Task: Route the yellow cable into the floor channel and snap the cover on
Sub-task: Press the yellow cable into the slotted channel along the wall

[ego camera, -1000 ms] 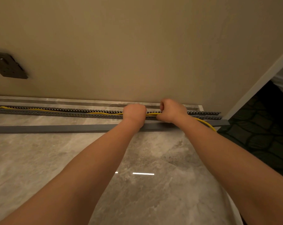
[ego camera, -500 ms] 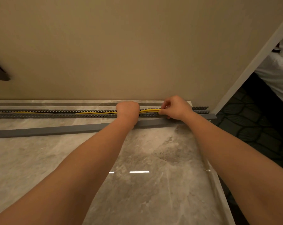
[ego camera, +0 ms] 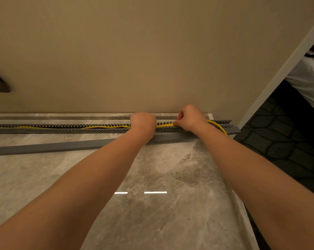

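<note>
Head, right hand (ego camera: 190,118) pinching cable (ego camera: 107,126) (channel (ego camera: 62,131) uncovered)

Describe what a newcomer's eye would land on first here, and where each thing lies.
At the foot of the beige wall, the left hand and right hand hold a yellow cable in a slotted grey floor channel. The long grey cover lies loose on the marble floor, just in front of it.

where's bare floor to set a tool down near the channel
Bare floor lies left of the left forearm, this side of the loose grey cover, and between it and the right forearm. Crowded: the channel where the left hand and right hand hold the yellow cable.
</note>
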